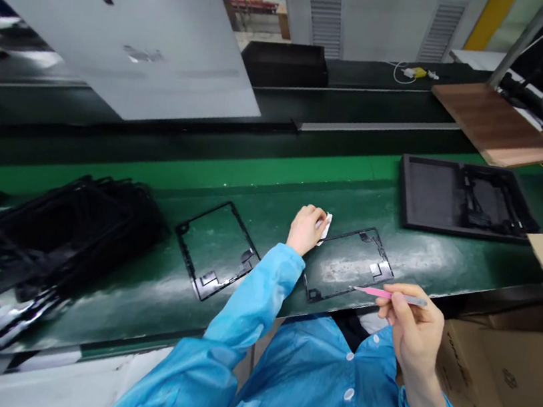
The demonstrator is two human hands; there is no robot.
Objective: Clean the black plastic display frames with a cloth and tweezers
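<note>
My left hand (305, 228) is closed on a small white piece (325, 228), perhaps paper or a liner, at the upper left corner of a thin black rectangular frame (314, 294). Pink tweezers (372, 291) are gripped in my right hand (411, 324), their tips pointing left over that frame's near edge. Nothing can be made out between the tips. To the left, a second similar frame (249, 259) lies flat on the green work surface (353, 198), partly behind my left sleeve. Both frames have silvery patches near one corner.
A heap of black frames (76, 230) lies at the left. Far right stands a black tray (427, 192) with dark parts inside. Cardboard boxes (485, 368) stand at the lower right. A white panel (172, 48) hangs at the upper left; a wooden board (498, 121) juts out at the upper right.
</note>
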